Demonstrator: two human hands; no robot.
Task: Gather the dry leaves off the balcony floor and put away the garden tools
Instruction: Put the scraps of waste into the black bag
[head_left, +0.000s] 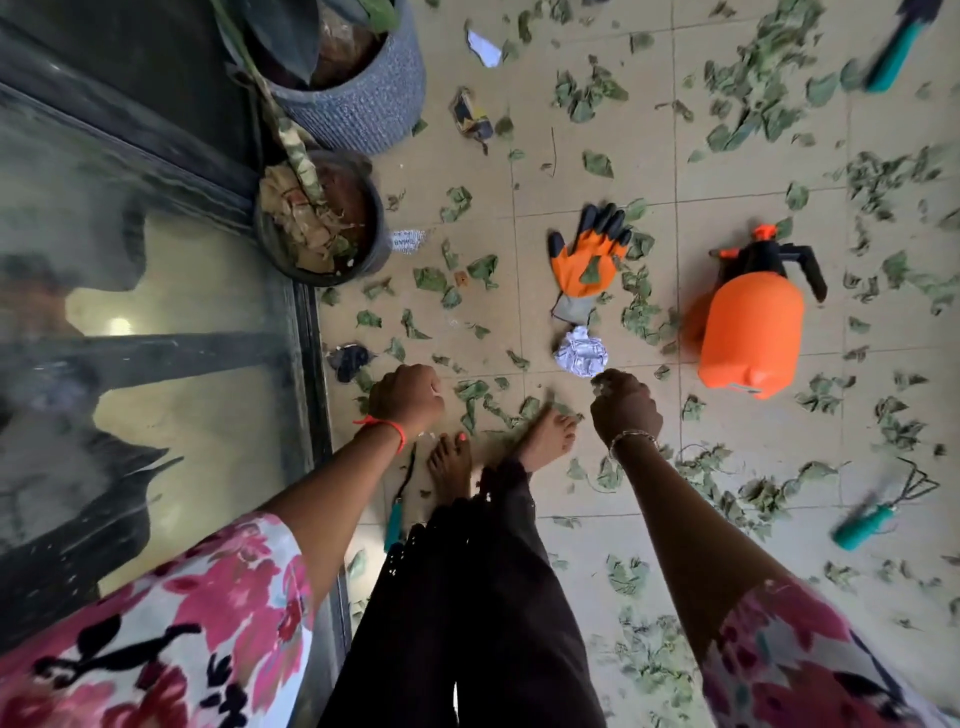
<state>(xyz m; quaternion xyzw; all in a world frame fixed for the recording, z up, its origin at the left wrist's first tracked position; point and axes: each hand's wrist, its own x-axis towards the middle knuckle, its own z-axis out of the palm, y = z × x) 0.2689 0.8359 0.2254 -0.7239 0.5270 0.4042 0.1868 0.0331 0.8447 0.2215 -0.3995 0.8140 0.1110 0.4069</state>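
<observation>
Leaf-gathering looks barely begun, with dry leaves (589, 96) strewn across the floor (597, 176) frame-wide, right hand (626, 408) curled on a few scraps, left hand (405, 397) fisted, contents unclear — next, I judge, stooping for the centre-frame litter.

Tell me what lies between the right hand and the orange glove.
In the head view, a crumpled paper ball lies between the right hand, which seems to pinch dry leaves, and the orange glove.

Two plant pots: grey pot (363, 104) at eleven o'clock, black pot (383, 249) at ten. One orange sprayer (748, 322) at three. One orange glove (584, 260). Three teal-handled tools: blurred tool (896, 52) at two, hand rake (865, 525) at four, thin tool (393, 519) at seven. Countless dry leaves (587, 98).
</observation>
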